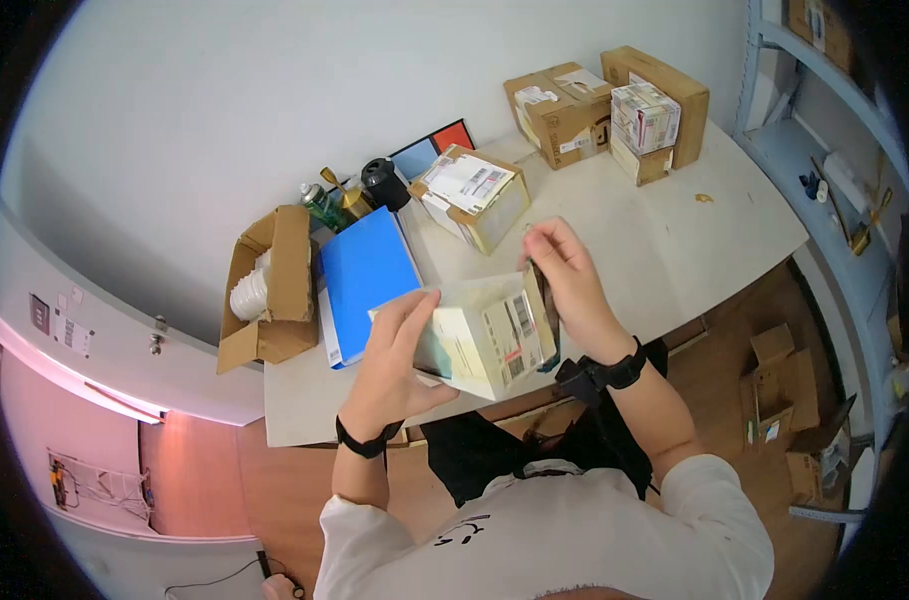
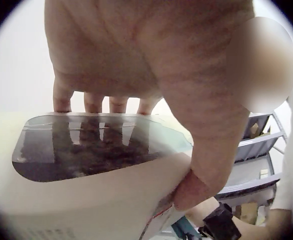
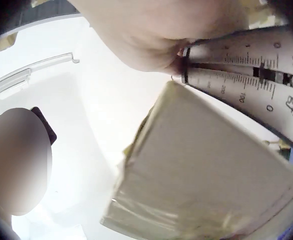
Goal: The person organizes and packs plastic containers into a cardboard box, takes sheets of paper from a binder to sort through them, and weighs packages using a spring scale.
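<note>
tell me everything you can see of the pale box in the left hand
The pale box looks like card, with a barcode label on one side and a dark, glossy, rounded panel on another. It is held tilted near the front edge of the table. The left hand grips it; whether the right hand touches it is unclear.

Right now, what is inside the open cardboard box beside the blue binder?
A white ribbed object, possibly stacked cups; the bottom of the open cardboard box is hidden.
</note>
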The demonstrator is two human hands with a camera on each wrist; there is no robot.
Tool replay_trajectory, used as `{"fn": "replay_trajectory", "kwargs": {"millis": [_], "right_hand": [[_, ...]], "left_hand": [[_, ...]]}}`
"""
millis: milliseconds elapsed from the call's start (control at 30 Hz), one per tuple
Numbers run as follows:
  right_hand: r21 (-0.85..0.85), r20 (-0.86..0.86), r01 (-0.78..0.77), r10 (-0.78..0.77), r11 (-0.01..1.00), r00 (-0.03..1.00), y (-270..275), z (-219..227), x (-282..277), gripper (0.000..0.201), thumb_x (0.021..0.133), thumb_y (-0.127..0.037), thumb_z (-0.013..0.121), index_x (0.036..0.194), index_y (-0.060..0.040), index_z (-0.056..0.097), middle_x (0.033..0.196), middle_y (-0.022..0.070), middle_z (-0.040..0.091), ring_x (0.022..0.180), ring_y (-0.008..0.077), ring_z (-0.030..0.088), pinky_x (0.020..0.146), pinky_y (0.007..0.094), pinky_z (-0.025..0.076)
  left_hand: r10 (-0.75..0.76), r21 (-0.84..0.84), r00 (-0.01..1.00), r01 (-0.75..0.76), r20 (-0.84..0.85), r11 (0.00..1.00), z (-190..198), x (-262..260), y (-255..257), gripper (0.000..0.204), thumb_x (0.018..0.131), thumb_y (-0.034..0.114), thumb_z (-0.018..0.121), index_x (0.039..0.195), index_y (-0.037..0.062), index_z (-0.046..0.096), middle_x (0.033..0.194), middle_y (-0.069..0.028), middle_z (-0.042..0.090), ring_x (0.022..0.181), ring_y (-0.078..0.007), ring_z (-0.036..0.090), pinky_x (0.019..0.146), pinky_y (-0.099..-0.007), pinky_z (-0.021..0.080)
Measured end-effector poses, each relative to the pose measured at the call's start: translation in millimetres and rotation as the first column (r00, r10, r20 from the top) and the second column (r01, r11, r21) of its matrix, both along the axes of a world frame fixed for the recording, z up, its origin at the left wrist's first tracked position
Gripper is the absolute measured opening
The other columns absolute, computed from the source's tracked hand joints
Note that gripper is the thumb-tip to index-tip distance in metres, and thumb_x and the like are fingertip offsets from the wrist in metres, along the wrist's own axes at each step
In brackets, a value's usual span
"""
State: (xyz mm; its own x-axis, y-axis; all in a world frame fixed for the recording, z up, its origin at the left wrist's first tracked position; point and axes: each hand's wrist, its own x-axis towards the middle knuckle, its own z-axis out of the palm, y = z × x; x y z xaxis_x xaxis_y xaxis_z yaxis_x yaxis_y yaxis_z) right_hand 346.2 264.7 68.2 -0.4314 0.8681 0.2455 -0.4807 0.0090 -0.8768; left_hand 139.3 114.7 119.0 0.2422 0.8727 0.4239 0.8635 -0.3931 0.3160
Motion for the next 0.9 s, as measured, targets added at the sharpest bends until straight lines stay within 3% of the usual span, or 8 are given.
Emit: {"fn": "replay_trajectory", "kwargs": {"millis": [100, 233, 400, 533, 600, 733, 767, 900], "right_hand": [[-0.118, -0.046, 0.110, -0.116, 0.987, 0.992, 12.5, -16.6, 14.1, 0.017, 0.105, -0.025, 0.057, 0.103, -0.0084, 0.059, 0.089, -0.0024, 0.057, 0.080, 0.0072, 0.056, 0.071, 0.0234, 0.045], [-0.372, -0.120, 0.087, -0.141, 0.924, 0.983, 20.1, -59.9, 36.1, 0.015, 0.101, -0.025, 0.061, 0.100, -0.0107, 0.058, 0.090, -0.0011, 0.057, 0.080, 0.0129, 0.060, 0.072, 0.0269, 0.047], [-0.514, -0.139, 0.060, -0.151, 0.856, 0.979, 3.0, -96.4, 57.2, 0.014, 0.102, -0.024, 0.059, 0.098, -0.0104, 0.056, 0.088, -0.0001, 0.057, 0.079, 0.0147, 0.059, 0.071, 0.0290, 0.049], [-0.543, -0.095, 0.063, -0.135, 0.838, 0.986, -15.2, -105.0, 78.8, 0.015, 0.102, -0.024, 0.058, 0.095, -0.0099, 0.056, 0.086, 0.0009, 0.056, 0.078, 0.0164, 0.059, 0.072, 0.0301, 0.048], [-0.540, -0.113, 0.071, -0.155, 0.839, 0.981, -15.2, -112.2, 86.8, 0.016, 0.102, -0.024, 0.058, 0.095, -0.0100, 0.056, 0.085, 0.0007, 0.056, 0.078, 0.0159, 0.058, 0.073, 0.0297, 0.048], [-0.559, -0.108, 0.095, -0.186, 0.823, 0.977, -7.3, -124.8, 93.9, 0.017, 0.103, -0.026, 0.057, 0.101, -0.0097, 0.057, 0.088, 0.0002, 0.056, 0.081, 0.0132, 0.060, 0.070, 0.0290, 0.050], [-0.570, -0.107, 0.097, -0.190, 0.816, 0.976, -4.1, -126.6, 93.7, 0.017, 0.102, -0.026, 0.057, 0.101, -0.0098, 0.058, 0.089, 0.0004, 0.056, 0.081, 0.0134, 0.060, 0.071, 0.0291, 0.050], [-0.630, -0.160, 0.079, -0.229, 0.773, 0.960, 7.8, -130.0, 92.6, 0.013, 0.101, -0.021, 0.059, 0.096, -0.0101, 0.056, 0.083, 0.0010, 0.056, 0.077, 0.0160, 0.059, 0.070, 0.0310, 0.050]], "left_hand": [[-0.002, -0.025, 0.951, 0.010, 0.308, 1.000, -2.6, -2.2, 29.5, 0.107, 0.060, 0.013, 0.090, 0.150, 0.0025, 0.035, 0.139, -0.0185, 0.052, 0.129, -0.0336, 0.051, 0.107, -0.0459, 0.044], [0.045, -0.093, 0.472, 0.079, 0.880, 0.993, -6.6, -32.4, 104.9, 0.080, 0.085, 0.014, 0.078, 0.150, 0.0027, 0.033, 0.142, -0.0135, 0.053, 0.129, -0.0255, 0.056, 0.104, -0.0443, 0.049], [0.364, -0.351, -0.057, 0.155, 0.930, 0.923, 11.8, -48.8, 205.1, 0.048, 0.099, 0.041, 0.059, 0.130, 0.0041, 0.058, 0.112, -0.0057, 0.067, 0.102, -0.0183, 0.064, 0.089, -0.0351, 0.051], [0.300, -0.300, 0.169, -0.027, 0.939, 0.954, -75.2, -113.9, 287.2, 0.038, 0.100, 0.037, 0.058, 0.124, 0.0082, 0.063, 0.089, 0.0023, 0.062, 0.071, -0.0100, 0.051, 0.061, -0.0248, 0.042], [0.345, -0.332, 0.067, -0.160, 0.936, 0.930, -88.9, -113.1, 298.3, 0.052, 0.100, 0.037, 0.055, 0.137, 0.0004, 0.055, 0.122, -0.0088, 0.065, 0.101, -0.0194, 0.060, 0.085, -0.0361, 0.046], [0.533, 0.146, 0.568, -0.758, 0.627, 0.636, -88.3, -69.3, 275.3, 0.077, 0.096, 0.036, 0.065, 0.147, -0.0134, 0.033, 0.148, -0.0299, 0.040, 0.142, -0.0394, 0.033, 0.118, -0.0456, 0.026], [0.394, 0.235, 0.737, -0.589, 0.550, 0.773, -79.5, -47.5, 255.1, 0.094, 0.092, 0.040, 0.071, 0.149, -0.0160, 0.022, 0.154, -0.0362, 0.023, 0.147, -0.0465, 0.018, 0.123, -0.0498, 0.014], [0.335, -0.006, 0.754, -0.403, 0.565, 0.915, -111.4, -3.0, 237.9, 0.105, 0.079, 0.024, 0.086, 0.150, -0.0149, 0.020, 0.150, -0.0297, 0.031, 0.142, -0.0344, 0.032, 0.120, -0.0411, 0.024]]}}
